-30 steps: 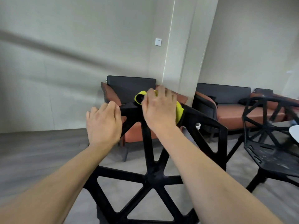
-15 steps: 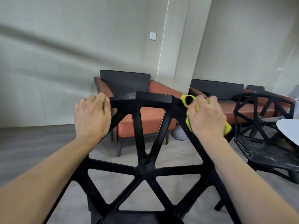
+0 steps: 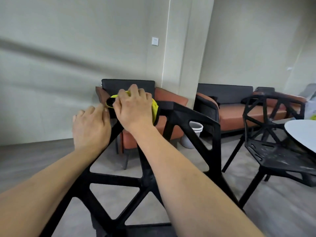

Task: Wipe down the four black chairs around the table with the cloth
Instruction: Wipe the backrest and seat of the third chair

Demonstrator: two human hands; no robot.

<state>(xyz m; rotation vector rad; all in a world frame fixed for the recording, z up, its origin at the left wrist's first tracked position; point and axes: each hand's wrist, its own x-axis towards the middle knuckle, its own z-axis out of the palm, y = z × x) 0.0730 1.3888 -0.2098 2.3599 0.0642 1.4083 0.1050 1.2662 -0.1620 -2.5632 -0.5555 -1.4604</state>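
Observation:
A black lattice-back chair (image 3: 193, 120) stands right in front of me, its backrest filling the lower middle of the view. My right hand (image 3: 135, 108) presses a yellow cloth (image 3: 154, 108) onto the left part of the chair's top rail. My left hand (image 3: 90, 127) grips the backrest's upper left corner, touching the right hand. A second black chair (image 3: 273, 151) with a dusty seat stands to the right, beside a round white table (image 3: 302, 132).
An orange and black armchair (image 3: 171, 103) stands against the wall behind the chair, with a white bucket (image 3: 193, 135) next to it. An orange sofa (image 3: 239, 113) runs along the right wall. Grey floor lies open to the left.
My right hand slid the cloth along the top rail from the right corner back to the left end, beside my left hand. The left hand kept its hold.

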